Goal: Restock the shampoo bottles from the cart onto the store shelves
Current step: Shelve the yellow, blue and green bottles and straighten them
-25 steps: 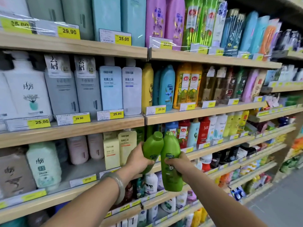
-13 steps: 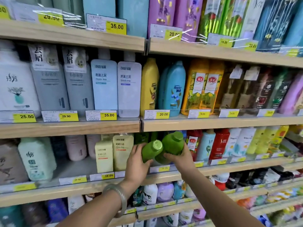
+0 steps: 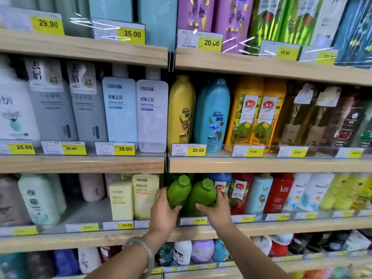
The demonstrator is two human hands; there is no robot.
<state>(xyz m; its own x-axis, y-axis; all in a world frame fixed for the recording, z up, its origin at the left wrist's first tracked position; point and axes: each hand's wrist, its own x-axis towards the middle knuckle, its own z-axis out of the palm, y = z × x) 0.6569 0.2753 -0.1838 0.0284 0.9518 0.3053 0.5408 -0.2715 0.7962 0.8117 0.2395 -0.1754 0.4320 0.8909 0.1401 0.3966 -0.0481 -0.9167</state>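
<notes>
We held two rounded green plastic shampoo bottles with flat green caps, one in each hand, at the wooden shelf [image 3: 281, 226] third from the top of our view. Our left hand [image 3: 163, 210] was curled round the left green bottle [image 3: 178, 190], thumb hooked under its lower body. Our right hand [image 3: 218, 210] wrapped the right green bottle [image 3: 202, 194], fingers reaching round its far side. The two bottles touched side by side and leaned back into the dark gap between the cream rectangular bottle [image 3: 146, 196] and the blue-capped bottle with a red label [image 3: 220, 183]. We could not tell whether their bases already sat on the shelf board (our hands and the clear price rail [image 3: 193, 220] hid them).

The gap looked tight for two. Pushing both in at once could have shoved the blue-capped bottle into its red neighbours. A base might also have caught on the rail's lip. Letting go while the bottles were tilted risked them tipping forward off the shelf.
</notes>
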